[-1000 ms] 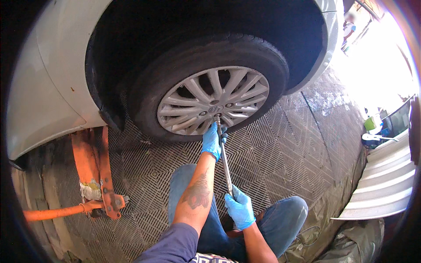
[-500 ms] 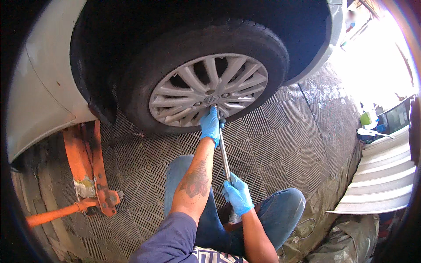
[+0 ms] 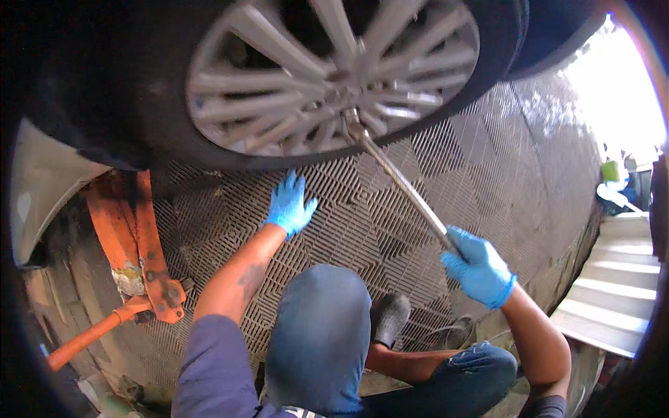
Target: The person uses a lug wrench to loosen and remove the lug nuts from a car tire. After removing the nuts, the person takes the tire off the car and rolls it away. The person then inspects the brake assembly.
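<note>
In front of me is a car wheel with a silver, many-spoked alloy rim (image 3: 279, 87) and a dark tyre (image 3: 157, 132). My right hand (image 3: 481, 269), in a blue glove, is wrapped round the handle end of a long metal socket wrench (image 3: 406, 184). The wrench slants up and left, and its head meets the wheel near the hub, at the lower lug nuts; blur hides the exact seating. My left hand (image 3: 289, 205), also blue-gloved, is open with fingers spread just below the tyre's lower edge. I cannot tell whether its fingertips touch the tyre.
An orange metal jack or stand (image 3: 132, 244) with a projecting bar stands at the left, beside the pale car body (image 3: 52, 174). Patterned rubber matting (image 3: 446, 153) covers the floor. At the right lie a ribbed whitish panel (image 3: 606, 279) and a green-and-white container (image 3: 613, 171).
My left hand has left the wrench head and moved down-left, fingers spreading. My right hand has swung the wrench handle out to the right. My view has moved closer to the wheel.
</note>
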A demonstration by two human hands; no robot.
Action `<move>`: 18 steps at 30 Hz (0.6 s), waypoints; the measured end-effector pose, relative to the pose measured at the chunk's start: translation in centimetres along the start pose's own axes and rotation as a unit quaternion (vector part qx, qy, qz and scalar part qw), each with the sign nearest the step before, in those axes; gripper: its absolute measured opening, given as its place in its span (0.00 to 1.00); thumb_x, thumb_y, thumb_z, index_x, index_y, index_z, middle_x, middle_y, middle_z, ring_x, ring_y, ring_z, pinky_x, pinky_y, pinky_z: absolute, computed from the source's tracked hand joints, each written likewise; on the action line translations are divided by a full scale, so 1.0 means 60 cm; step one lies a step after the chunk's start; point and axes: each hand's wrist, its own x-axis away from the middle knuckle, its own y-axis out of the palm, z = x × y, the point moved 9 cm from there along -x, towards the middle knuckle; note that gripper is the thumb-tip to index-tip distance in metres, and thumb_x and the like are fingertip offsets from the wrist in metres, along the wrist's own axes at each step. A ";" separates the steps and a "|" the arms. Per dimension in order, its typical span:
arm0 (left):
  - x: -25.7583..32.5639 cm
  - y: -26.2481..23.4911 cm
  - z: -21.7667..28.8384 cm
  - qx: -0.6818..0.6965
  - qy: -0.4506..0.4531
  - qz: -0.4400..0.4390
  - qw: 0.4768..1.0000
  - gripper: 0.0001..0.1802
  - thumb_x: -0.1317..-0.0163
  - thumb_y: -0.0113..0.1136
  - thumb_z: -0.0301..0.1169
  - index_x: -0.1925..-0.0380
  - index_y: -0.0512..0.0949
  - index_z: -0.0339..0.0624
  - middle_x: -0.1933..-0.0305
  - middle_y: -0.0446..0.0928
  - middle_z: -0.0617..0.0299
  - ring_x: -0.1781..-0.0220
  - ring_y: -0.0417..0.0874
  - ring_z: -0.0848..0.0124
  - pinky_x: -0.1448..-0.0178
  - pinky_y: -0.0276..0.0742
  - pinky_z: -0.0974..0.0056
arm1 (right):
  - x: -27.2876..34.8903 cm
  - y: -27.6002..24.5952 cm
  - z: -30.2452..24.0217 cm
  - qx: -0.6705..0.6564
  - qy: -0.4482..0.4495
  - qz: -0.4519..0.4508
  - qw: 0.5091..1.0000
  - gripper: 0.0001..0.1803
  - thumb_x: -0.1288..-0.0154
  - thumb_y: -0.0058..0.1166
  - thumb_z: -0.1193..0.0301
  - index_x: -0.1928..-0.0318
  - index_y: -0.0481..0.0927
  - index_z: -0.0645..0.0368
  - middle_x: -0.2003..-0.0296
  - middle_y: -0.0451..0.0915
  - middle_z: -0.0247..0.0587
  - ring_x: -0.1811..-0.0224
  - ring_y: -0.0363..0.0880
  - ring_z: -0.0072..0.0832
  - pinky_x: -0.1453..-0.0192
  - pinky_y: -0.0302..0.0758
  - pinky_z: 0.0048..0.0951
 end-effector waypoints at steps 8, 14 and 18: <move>-0.143 0.077 -0.045 -0.089 0.013 0.087 0.992 0.45 0.39 0.50 0.66 0.32 0.63 0.44 0.30 0.62 0.41 0.29 0.62 0.43 0.26 0.55 0.45 | -0.045 0.010 0.035 -0.062 -0.049 0.016 0.997 0.24 0.35 0.54 0.76 0.38 0.71 0.65 0.68 0.79 0.54 0.70 0.75 0.26 0.58 0.76 0.29; -0.185 0.097 -0.027 0.001 0.026 0.059 0.998 0.39 0.38 0.50 0.62 0.35 0.68 0.48 0.35 0.68 0.43 0.34 0.68 0.44 0.31 0.63 0.44 | -0.050 0.016 0.046 -0.066 -0.040 0.022 0.997 0.23 0.35 0.55 0.76 0.40 0.73 0.65 0.69 0.80 0.53 0.70 0.77 0.25 0.60 0.77 0.29; -0.140 0.085 -0.021 -0.039 0.043 0.160 0.985 0.33 0.35 0.49 0.57 0.37 0.70 0.49 0.35 0.68 0.44 0.31 0.64 0.44 0.29 0.56 0.40 | -0.057 0.014 0.065 -0.070 -0.018 0.020 0.997 0.22 0.35 0.56 0.75 0.41 0.74 0.64 0.75 0.73 0.42 0.74 0.69 0.20 0.65 0.74 0.26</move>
